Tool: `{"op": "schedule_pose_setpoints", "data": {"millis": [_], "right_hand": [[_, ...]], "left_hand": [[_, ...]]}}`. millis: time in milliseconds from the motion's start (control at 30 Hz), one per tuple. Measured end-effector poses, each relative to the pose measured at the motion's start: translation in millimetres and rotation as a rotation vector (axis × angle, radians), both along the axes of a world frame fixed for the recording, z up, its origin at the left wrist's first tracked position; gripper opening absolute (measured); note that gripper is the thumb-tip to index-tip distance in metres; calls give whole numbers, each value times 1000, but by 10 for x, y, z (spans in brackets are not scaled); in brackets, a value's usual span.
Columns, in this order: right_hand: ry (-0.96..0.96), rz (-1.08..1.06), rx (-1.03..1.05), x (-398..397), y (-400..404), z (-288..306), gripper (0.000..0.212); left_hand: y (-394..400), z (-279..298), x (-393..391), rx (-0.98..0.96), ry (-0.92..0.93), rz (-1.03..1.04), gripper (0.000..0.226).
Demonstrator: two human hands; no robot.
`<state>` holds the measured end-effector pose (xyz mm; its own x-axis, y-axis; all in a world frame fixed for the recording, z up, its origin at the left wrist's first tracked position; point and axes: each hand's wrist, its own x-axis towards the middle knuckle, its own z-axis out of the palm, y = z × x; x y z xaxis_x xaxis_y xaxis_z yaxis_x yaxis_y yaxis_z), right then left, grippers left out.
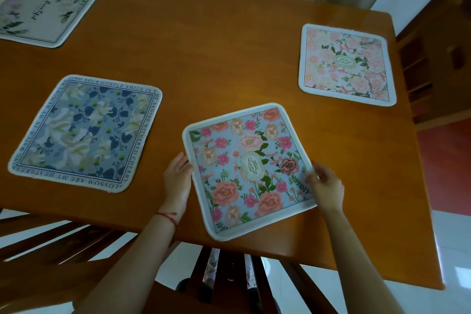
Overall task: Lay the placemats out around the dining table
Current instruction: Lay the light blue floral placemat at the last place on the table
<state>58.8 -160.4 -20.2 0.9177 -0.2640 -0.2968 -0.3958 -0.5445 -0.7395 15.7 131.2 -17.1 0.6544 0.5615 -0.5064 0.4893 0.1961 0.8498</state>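
Four placemats lie on the wooden dining table (229,46). The person holds the pink-rose placemat (251,168) at the near edge of the table, turned askew so its corners point near and far. The left hand (178,173) lies flat against the mat's left edge, fingers extended under or beside the rim; the right hand (325,183) grips the mat's right corner, fingers curled over its top face. A red string bracelet (168,216) circles the left wrist. To the left lies the blue-grey floral placemat (86,132) with lettering round its border. The pale peach placemat (346,64) rests near the right edge, and the cream placemat (46,11) sits at the far left corner. Wooden chair backs (229,267) stand below the near edge.
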Motion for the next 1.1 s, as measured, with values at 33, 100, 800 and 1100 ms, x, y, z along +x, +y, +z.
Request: {"op": "schedule_pose_setpoints", "data": {"millis": [33,100,800,1100], "right_hand": [[-7,-11,2,-44,4,-13,43],[-17,-41,14,-130,24,-36,47],[-34,-168,67,-161,135,-161,34],[-25,-203,87,-100,159,-153,39]], "left_hand": [[18,6,49,2,0,-17,54],[57,2,146,9,1,-51,54],[160,-107,20,66,-8,-212,44],[240,-76,347,6,-32,-265,48]]}}
